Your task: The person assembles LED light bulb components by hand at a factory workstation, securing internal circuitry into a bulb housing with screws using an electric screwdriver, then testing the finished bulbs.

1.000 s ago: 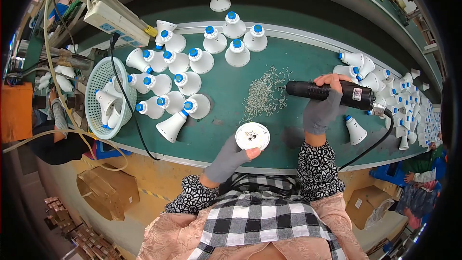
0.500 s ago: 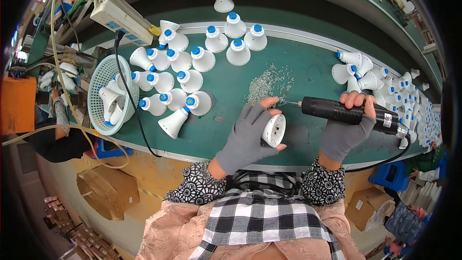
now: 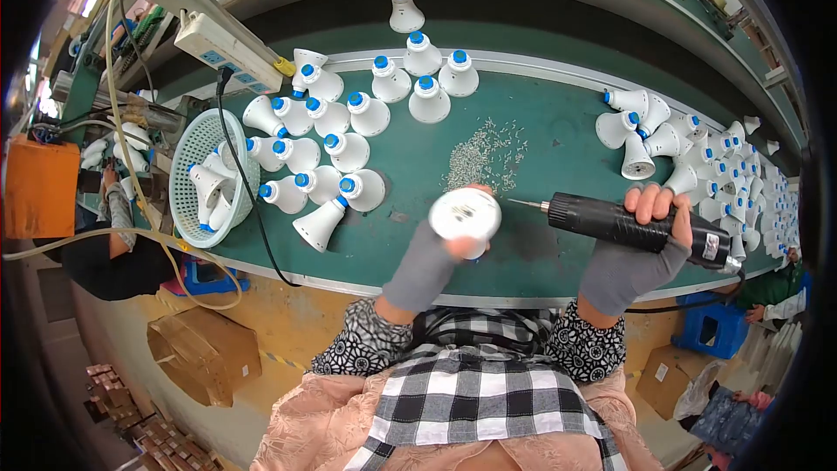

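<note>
While left hand (image 3: 429, 260) grips housing (image 3: 460, 212), right hand (image 3: 639, 263) grasps screwdriver (image 3: 593, 217), tip (image 3: 513, 202) just off rim (image 3: 499, 213).

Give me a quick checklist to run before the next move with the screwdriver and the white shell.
1. Screwdriver gripped by the right hand: ok.
2. White shell held by the left hand: ok, round face toward the camera.
3. Bit over the shell's face: not ok, it sits off to the side.
4. Screw on the bit's tip: cannot tell, too small.
5. Loose screws nearby: ok, scattered on the table just beyond the left hand.
</note>
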The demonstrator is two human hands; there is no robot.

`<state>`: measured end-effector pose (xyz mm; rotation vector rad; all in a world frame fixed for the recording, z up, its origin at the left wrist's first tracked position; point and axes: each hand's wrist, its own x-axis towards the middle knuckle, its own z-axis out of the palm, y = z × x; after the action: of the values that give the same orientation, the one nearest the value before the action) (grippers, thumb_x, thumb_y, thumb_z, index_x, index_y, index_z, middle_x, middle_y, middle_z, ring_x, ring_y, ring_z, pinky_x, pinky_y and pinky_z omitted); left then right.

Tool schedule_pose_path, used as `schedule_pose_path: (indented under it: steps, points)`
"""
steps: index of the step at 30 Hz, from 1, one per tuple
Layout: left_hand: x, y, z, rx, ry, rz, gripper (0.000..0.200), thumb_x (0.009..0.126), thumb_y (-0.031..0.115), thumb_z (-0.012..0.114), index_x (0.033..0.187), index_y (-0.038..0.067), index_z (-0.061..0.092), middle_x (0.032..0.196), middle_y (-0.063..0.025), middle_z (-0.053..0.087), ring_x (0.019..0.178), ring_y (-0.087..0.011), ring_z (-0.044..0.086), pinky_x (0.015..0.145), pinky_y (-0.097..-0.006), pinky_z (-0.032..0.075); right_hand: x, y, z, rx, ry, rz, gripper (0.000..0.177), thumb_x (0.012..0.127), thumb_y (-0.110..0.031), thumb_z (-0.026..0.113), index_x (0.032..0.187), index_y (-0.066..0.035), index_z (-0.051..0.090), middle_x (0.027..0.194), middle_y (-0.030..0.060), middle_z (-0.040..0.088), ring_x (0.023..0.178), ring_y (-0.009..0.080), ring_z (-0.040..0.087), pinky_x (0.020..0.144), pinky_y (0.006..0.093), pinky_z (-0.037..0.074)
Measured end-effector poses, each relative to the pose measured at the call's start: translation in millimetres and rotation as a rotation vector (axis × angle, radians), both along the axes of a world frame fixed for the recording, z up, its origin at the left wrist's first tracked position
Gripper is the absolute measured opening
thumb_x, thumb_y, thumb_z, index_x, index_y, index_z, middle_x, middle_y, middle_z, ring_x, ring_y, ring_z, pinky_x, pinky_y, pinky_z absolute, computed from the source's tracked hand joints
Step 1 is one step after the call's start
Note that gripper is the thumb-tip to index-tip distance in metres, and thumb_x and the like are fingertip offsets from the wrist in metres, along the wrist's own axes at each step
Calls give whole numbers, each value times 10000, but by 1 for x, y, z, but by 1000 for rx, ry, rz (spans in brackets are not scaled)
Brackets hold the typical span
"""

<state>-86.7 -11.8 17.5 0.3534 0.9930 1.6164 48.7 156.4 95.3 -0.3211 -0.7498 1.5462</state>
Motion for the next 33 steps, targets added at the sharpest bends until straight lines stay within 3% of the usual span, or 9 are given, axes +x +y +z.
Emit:
schedule_pose_path:
  steps: [2, 5, 9, 12, 31, 33]
  points:
    - [8, 5, -3, 276, -505, 210, 803, 808, 586, 696, 1342, 37, 457, 1252, -50, 501, 1017, -172, 554, 788, -360, 480, 2, -5, 0, 41, 22, 39, 139, 929, -183, 506, 1011, -78, 470, 751, 10, 407, 670, 132, 450, 698, 321, 406]
    - [14, 6, -1, 340, -732, 251, 836, 802, 663, 649, 1296, 13, 469, 1249, -39, 435, 976, -169, 535, 753, -385, 453, -1, -18, 1, 106, 24, 75, 183, 899, -180, 537, 1050, -89, 487, 772, 15, 468, 654, 137, 490, 679, 319, 427]
    - [21, 8, 13, 412, -779, 220, 833, 818, 664, 634, 1303, 11, 453, 1220, -44, 442, 983, -176, 544, 756, -386, 457, 0, -28, -4, 177, 53, 97, 231, 877, -161, 584, 1076, -91, 490, 819, 46, 545, 669, 160, 552, 658, 339, 460]
    - [23, 8, 17, 419, -785, 206, 845, 814, 676, 629, 1304, 14, 443, 1220, -46, 426, 978, -177, 545, 752, -384, 455, -2, -32, -1, 252, 39, 90, 193, 880, -167, 550, 1039, -71, 500, 748, 12, 419, 658, 130, 461, 655, 303, 387]
    - [31, 7, 20, 372, -847, 224, 850, 811, 684, 620, 1325, 28, 456, 1290, -46, 450, 980, -185, 555, 745, -378, 442, 0, -36, -2, 232, 40, 80, 195, 876, -139, 564, 1045, -77, 490, 757, 21, 421, 674, 148, 476, 685, 316, 406]
    - [32, 7, 22, 351, -835, 229, 866, 800, 698, 620, 1335, 37, 453, 1301, -42, 450, 977, -179, 550, 739, -370, 433, 4, -33, -7, 248, 57, 77, 248, 877, -159, 592, 1081, -86, 470, 800, 48, 507, 664, 170, 532, 678, 350, 451]
